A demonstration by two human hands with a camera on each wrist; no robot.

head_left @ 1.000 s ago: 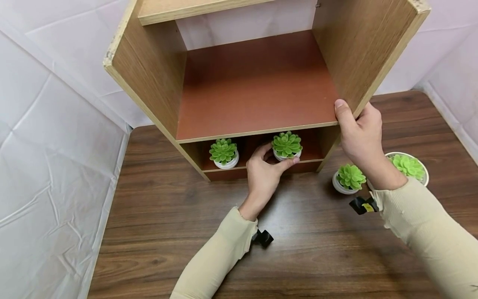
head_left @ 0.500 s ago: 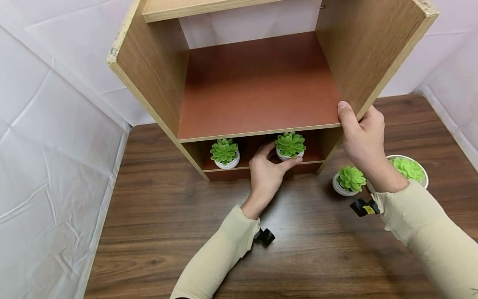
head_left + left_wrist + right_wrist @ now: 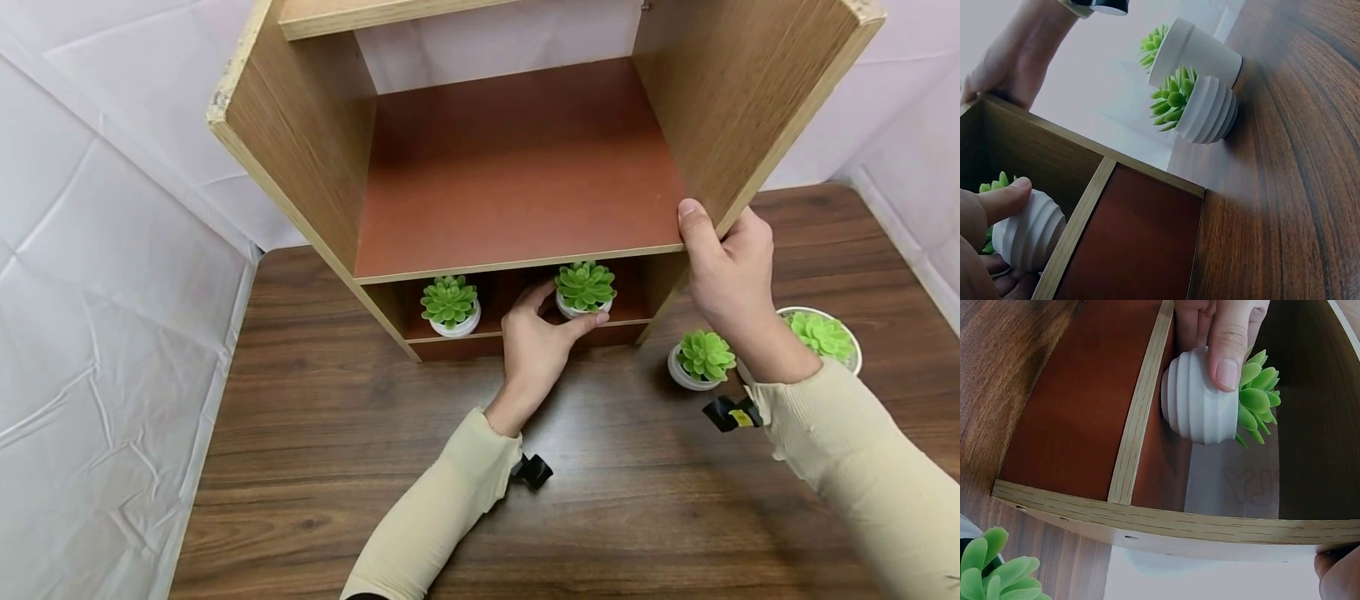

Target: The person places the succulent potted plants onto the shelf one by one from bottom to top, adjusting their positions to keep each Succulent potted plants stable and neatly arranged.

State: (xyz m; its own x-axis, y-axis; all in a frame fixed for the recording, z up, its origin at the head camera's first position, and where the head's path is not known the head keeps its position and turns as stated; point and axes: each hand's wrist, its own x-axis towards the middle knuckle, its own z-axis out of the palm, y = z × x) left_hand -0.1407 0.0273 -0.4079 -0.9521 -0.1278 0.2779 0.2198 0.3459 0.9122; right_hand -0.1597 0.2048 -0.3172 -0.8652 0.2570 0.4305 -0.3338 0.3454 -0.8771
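In the head view my left hand (image 3: 534, 343) grips a small potted succulent (image 3: 585, 287) at the right part of the shelf unit's low compartment. Its white ribbed pot (image 3: 1200, 397) has my thumb across its side in the right wrist view, with the green leaves past the rim. My right hand (image 3: 731, 267) holds the right side panel of the wooden shelf unit (image 3: 517, 175), thumb on the inner face by the middle board. A second potted succulent (image 3: 452, 307) stands at the left in the same low compartment.
Right of the unit, a small potted succulent (image 3: 701, 360) stands on the wooden table (image 3: 360, 483). A larger white pot with a succulent (image 3: 821, 336) is behind it, partly covered by my right forearm. White sheeting (image 3: 112, 333) hangs at the left and back.
My left hand and the succulent it grips have shifted slightly to the right along the low compartment. My right hand keeps its hold on the side panel.
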